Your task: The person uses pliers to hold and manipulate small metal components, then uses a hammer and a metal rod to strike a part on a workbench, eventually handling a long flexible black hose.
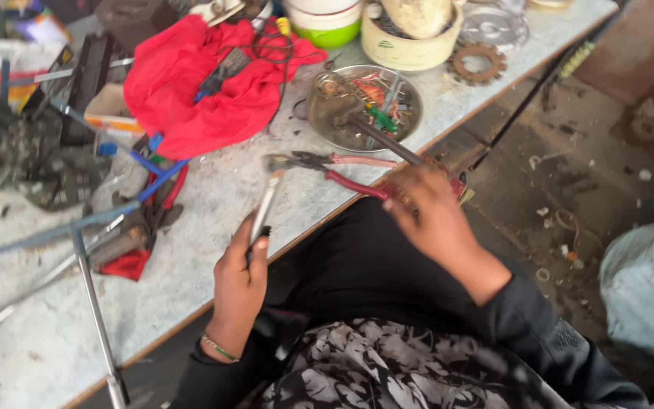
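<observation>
Looking down at a cluttered grey counter [213, 204], the person's left hand [240, 284] has its grip closed around a slim metal tool [266, 204], held upright over the counter edge. The right hand [433, 216] rests at the counter edge, on the red handles of pliers [334, 170] lying there; how tight its grip is cannot be told. Just behind sits a round metal dish [327, 113] of small parts, with a red cloth [206, 83] to its left.

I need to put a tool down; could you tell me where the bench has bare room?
Bare bench top lies between the red cloth, the pliers and the left hand. Around the metal dish and the blue-handled tools it is crowded.
</observation>
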